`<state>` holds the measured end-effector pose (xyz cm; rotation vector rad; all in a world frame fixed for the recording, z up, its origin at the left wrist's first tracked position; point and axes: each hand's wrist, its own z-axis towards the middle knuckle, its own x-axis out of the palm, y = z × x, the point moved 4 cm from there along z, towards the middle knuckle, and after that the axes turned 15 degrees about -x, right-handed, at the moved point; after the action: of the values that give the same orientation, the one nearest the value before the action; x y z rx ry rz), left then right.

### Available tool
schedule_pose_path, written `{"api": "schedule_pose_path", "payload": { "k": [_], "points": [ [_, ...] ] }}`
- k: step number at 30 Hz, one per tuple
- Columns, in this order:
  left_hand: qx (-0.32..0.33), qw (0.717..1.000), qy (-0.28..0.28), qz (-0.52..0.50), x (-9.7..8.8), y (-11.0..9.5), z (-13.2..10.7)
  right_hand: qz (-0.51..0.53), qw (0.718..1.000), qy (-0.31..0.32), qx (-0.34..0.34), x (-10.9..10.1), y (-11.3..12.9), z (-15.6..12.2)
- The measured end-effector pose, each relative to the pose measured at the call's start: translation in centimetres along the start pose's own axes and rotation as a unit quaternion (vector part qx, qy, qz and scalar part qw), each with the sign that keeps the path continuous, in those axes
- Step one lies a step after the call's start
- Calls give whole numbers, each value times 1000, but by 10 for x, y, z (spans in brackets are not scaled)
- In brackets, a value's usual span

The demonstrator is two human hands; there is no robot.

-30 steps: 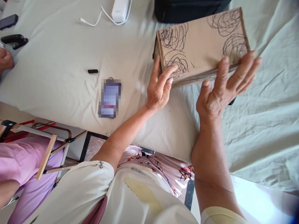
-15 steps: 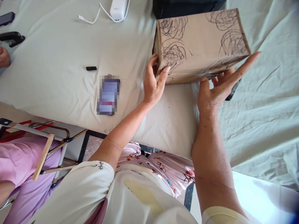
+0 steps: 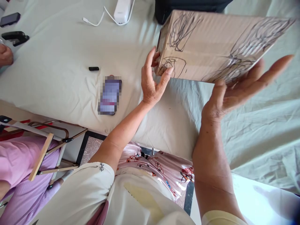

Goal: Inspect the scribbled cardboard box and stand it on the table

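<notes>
"While our left hand (image 3: 151, 87) grasps the cardboard box (image 3: 206, 47) by its left end, thumb on the scribbled side, what does our right hand (image 3: 231, 97) do?"

"It grasps the lower edge toward the right end, some fingers tucked behind, index finger stretched clear. We have the box tilted over the cloth (image 3: 58, 87)."

"Does anything crowd us?"

"A black bag (image 3: 192, 5) stands just beyond, partly hidden by the box. Leftward we see a phone (image 3: 110, 97), a small black piece (image 3: 93, 68) and a white charger (image 3: 122, 12), none touching the box."

"And farther left?"

"Another person's hand (image 3: 5, 55), fingers curled, near a black stapler (image 3: 17, 37); we cannot tell what it holds."
</notes>
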<state>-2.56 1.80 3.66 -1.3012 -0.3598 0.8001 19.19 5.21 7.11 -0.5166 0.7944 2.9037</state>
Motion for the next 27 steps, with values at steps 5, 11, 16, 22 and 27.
{"api": "schedule_pose_path", "payload": {
  "k": [5,11,16,22,27],
  "points": [
    [38,999,-11,21,-8,-2,2,40,989,-136,-38,-16,7,-4],
    [50,996,-13,74,-11,-17,1,-1,978,-143,-149,-19,-31,-18],
    [79,981,-56,166,-7,-36,-9,-119,979,-95,-134,-22,-30,-18],
    [50,980,24,190,0,-49,-14,-213,975,-32,-63,-19,-1,-10],
    [60,973,38,219,5,-59,-24,-250,965,6,-76,-3,6,-7]
  ]
}}
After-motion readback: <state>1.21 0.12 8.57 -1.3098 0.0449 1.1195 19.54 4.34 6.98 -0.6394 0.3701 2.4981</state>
